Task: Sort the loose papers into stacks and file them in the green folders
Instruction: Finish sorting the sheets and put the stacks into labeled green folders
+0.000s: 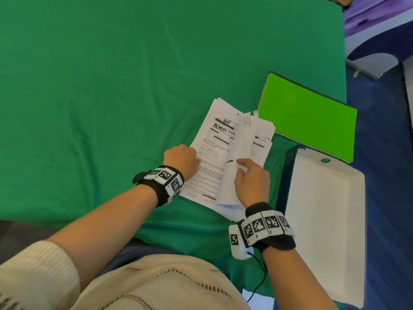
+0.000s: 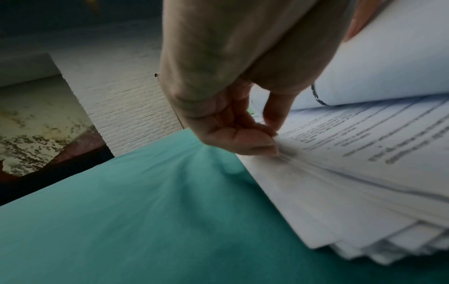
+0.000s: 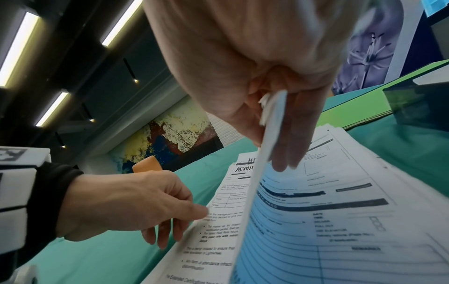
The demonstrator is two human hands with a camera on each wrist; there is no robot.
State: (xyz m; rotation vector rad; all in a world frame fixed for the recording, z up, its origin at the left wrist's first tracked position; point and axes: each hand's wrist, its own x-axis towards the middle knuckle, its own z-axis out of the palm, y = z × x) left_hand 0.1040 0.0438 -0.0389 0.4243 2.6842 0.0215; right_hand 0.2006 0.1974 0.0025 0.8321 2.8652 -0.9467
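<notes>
A fanned stack of printed papers lies on the green cloth, its exposed page headed "ADMIN" in marker. My left hand is at the stack's left edge; in the left wrist view the thumb and a finger of that hand pinch the edge of the stack. My right hand holds a lifted sheet raised off the right side. In the right wrist view, the right hand pinches that sheet between thumb and fingers. A bright green folder lies closed just beyond the stack.
An open box with a white inside and dark blue walls sits at the table's right edge, close to my right wrist. The green cloth covers the table to the left and far side. The blue floor lies past the right edge.
</notes>
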